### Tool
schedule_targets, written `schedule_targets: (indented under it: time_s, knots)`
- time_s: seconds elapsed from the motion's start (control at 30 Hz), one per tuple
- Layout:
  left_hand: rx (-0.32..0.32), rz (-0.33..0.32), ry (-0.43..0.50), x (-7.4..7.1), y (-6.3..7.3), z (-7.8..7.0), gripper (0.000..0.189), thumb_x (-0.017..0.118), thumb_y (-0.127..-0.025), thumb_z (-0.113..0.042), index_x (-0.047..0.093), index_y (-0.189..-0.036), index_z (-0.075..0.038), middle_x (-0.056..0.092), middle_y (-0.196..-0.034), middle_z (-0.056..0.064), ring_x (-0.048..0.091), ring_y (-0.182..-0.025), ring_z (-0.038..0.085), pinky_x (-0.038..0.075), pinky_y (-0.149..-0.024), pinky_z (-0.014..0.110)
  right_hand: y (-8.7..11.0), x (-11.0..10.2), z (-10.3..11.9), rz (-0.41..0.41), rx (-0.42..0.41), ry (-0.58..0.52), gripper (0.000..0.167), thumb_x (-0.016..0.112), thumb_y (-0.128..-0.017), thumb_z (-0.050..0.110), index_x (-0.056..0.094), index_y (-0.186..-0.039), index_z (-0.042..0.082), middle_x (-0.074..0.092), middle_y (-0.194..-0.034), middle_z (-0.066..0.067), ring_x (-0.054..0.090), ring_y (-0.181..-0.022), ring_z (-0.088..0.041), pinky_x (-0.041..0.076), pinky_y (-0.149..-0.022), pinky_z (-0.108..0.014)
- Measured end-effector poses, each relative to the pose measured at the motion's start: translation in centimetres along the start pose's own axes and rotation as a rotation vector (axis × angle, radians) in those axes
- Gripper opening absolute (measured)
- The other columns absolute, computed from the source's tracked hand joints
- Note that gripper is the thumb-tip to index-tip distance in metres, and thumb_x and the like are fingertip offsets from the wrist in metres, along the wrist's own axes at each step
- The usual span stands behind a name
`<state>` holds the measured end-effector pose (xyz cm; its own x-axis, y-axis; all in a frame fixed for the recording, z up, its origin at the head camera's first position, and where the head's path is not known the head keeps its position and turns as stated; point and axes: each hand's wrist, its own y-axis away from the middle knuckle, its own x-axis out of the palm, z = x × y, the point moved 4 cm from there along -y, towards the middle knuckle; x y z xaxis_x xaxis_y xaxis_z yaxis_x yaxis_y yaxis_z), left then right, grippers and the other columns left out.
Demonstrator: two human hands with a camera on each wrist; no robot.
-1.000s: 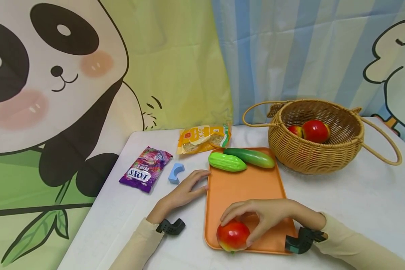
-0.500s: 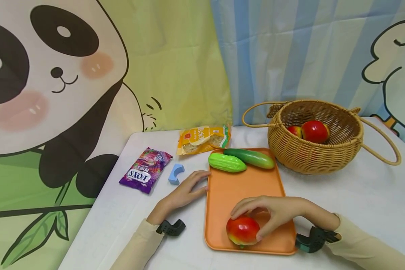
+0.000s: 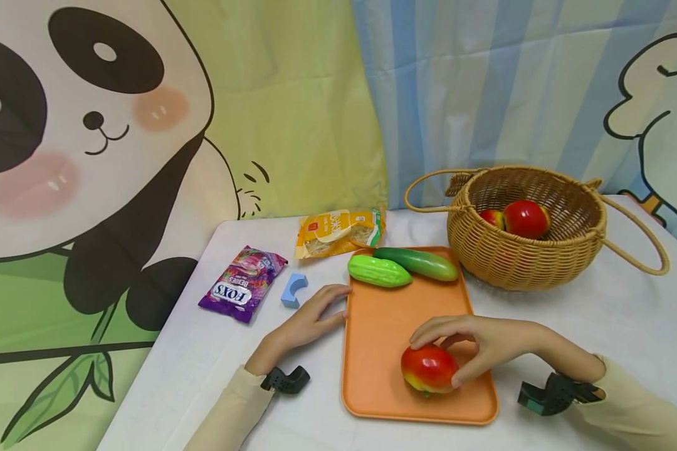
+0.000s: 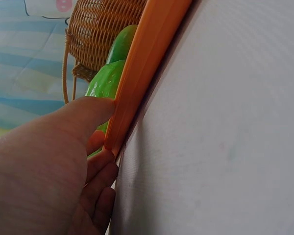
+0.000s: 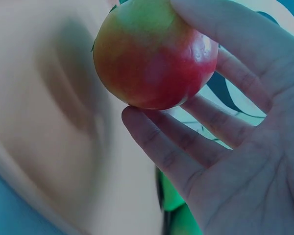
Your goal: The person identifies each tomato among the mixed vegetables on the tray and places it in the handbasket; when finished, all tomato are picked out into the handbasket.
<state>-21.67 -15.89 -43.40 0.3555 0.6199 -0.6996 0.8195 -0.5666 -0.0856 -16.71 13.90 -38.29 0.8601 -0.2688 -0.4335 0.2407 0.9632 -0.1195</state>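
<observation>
In the head view, my right hand (image 3: 479, 344) pinches a red-and-yellow mango (image 3: 429, 369) between thumb and fingers over the near half of the orange tray (image 3: 403, 316). Whether the mango touches the tray is hard to tell. The right wrist view shows the mango (image 5: 154, 58) with its greenish end near my thumb. My left hand (image 3: 313, 319) lies at the tray's left side, its relaxed fingertips against the rim. In the left wrist view, the thumb of my left hand (image 4: 49, 156) touches the tray's orange wall (image 4: 142, 63).
At the tray's far end lie a light green ridged vegetable (image 3: 379, 270) and a cucumber (image 3: 420, 263). A wicker basket (image 3: 527, 263) with red fruit stands back right. Left are an orange food bag (image 3: 338, 233), a purple candy bag (image 3: 244, 283) and a blue block (image 3: 294, 290).
My right hand and the mango have moved right and slightly away from the tray's near edge. My left hand has stayed in place at the rim.
</observation>
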Motion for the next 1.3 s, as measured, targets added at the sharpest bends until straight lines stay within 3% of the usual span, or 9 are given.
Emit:
schedule_targets:
  time_s: [0.27, 0.67, 0.8, 0.93, 1.17, 1.3]
  knots:
    - [0.0, -0.001, 0.008, 0.0, 0.0, 0.0, 0.051, 0.059, -0.099, -0.027, 0.044, -0.146, -0.013, 0.043, -0.147, 0.005, 0.036, -0.14, 0.022, 0.028, -0.117, 0.042, 2.2, -1.6, 0.9, -0.113, 0.058, 0.098, 0.057, 0.073, -0.088, 0.009, 0.05, -0.14, 0.013, 0.049, -0.143, -0.003, 0.043, -0.132, -0.008, 0.047, -0.101, -0.028]
    - [0.006, 0.003, 0.003, 0.1, -0.1, 0.2, 0.051, 0.058, -0.099, -0.029, 0.043, -0.146, -0.014, 0.043, -0.147, 0.005, 0.036, -0.14, 0.022, 0.028, -0.117, 0.041, 5.6, -4.9, 2.4, -0.302, 0.058, 0.292, 0.063, 0.078, -0.08, 0.001, 0.053, -0.137, 0.008, 0.049, -0.143, -0.002, 0.039, -0.134, -0.003, 0.044, -0.103, -0.021]
    - [0.006, 0.0, 0.001, 0.0, -0.2, 0.3, 0.05, 0.058, -0.099, -0.028, 0.044, -0.146, -0.014, 0.043, -0.147, 0.004, 0.036, -0.14, 0.02, 0.028, -0.117, 0.04, 6.2, -5.8, 2.9, -0.355, -0.034, 0.348, 0.068, 0.08, -0.073, -0.007, 0.053, -0.135, 0.001, 0.049, -0.143, -0.007, 0.039, -0.135, -0.007, 0.041, -0.104, -0.017]
    - [0.012, -0.001, 0.007, -0.1, -0.1, 0.2, 0.05, 0.058, -0.099, -0.027, 0.044, -0.146, -0.014, 0.043, -0.147, 0.004, 0.036, -0.14, 0.021, 0.028, -0.117, 0.04, 6.6, -6.4, 3.3, -0.405, -0.147, 0.296, 0.073, 0.077, -0.066, -0.019, 0.051, -0.134, -0.008, 0.048, -0.144, -0.009, 0.043, -0.134, -0.01, 0.044, -0.1, -0.017]
    - [0.017, -0.001, 0.011, -0.1, -0.1, 0.1, 0.051, 0.058, -0.099, -0.028, 0.043, -0.146, -0.014, 0.043, -0.147, 0.005, 0.037, -0.14, 0.022, 0.029, -0.117, 0.042, 7.5, -7.6, 3.9, -0.498, -0.214, 0.151, 0.077, 0.068, -0.061, -0.035, 0.044, -0.133, -0.018, 0.047, -0.146, -0.011, 0.049, -0.131, -0.014, 0.053, -0.09, -0.024]
    - [0.022, -0.003, 0.016, -0.1, -0.1, 0.1, 0.051, 0.058, -0.099, -0.028, 0.043, -0.146, -0.013, 0.043, -0.147, 0.006, 0.037, -0.14, 0.024, 0.029, -0.116, 0.044, 8.0, -8.5, 4.2, -0.523, -0.279, 0.121, 0.077, 0.069, -0.061, -0.035, 0.04, -0.132, -0.023, 0.047, -0.145, -0.014, 0.048, -0.133, -0.018, 0.052, -0.093, -0.025]
